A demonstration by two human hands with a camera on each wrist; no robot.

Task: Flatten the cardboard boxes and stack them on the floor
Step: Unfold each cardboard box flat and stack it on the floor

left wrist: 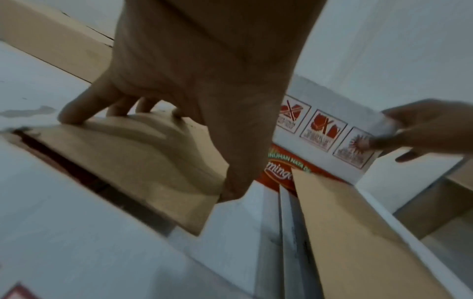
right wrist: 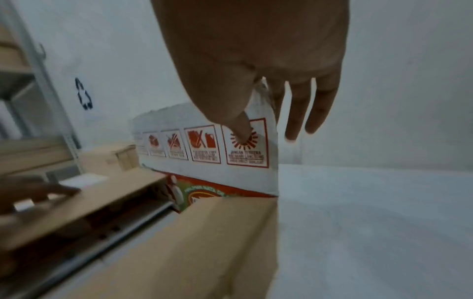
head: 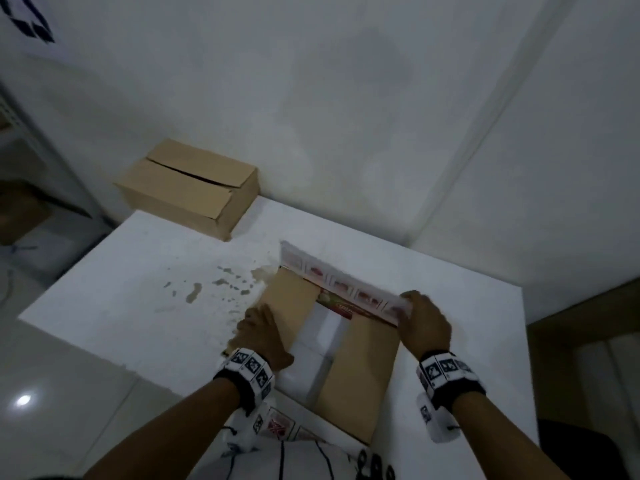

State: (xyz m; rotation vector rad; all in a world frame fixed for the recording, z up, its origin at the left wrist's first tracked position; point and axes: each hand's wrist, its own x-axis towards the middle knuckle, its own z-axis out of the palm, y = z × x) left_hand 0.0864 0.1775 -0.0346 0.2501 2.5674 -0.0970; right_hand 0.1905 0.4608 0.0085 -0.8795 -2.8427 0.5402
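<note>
An open cardboard box (head: 360, 368) with white printed outsides stands on the white table (head: 138, 289) in front of me. My left hand (head: 263, 334) grips the box's brown left flap (left wrist: 133, 153), fingers curled over its outer edge and thumb on top. My right hand (head: 424, 320) pinches the right corner of the far white flap (head: 332, 282) with red warning icons. Its thumb lies on the printed face (right wrist: 204, 145) and the fingers (right wrist: 307, 113) are behind it. The brown right flap (right wrist: 204, 242) lies folded inward. A second, plain brown box (head: 188, 187), flaps closed, sits at the table's far left against the wall.
Brownish stains (head: 207, 289) mark the tabletop left of the box. White walls meet in a corner behind the table. A metal shelf with cardboard (head: 20, 209) stands at the left. Tiled floor (head: 52, 393) shows lower left, more cardboard (head: 581, 327) past the table's right edge.
</note>
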